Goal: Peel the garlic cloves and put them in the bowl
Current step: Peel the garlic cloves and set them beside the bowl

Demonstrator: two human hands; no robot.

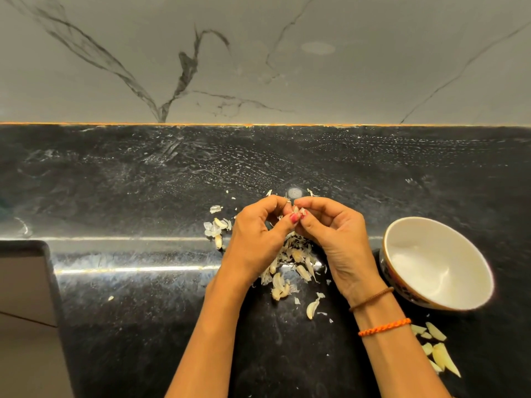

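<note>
Both the left hand [258, 234] and right hand [330, 234] are pinching one garlic clove [296, 209], peeling it, while the bowl [431, 245] is sitting empty and more cloves [283, 278] are waiting.

Bare countertop [143, 182] beyond peel pile [290, 262]

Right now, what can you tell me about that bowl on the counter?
The bowl is round, plain white and glossy inside, with a thin gold-looking rim and a dark patterned outside; it looks ceramic. It sits on the black counter, appears tipped toward the camera, and looks empty. It lies just right of the right hand, which does not touch it.
</note>
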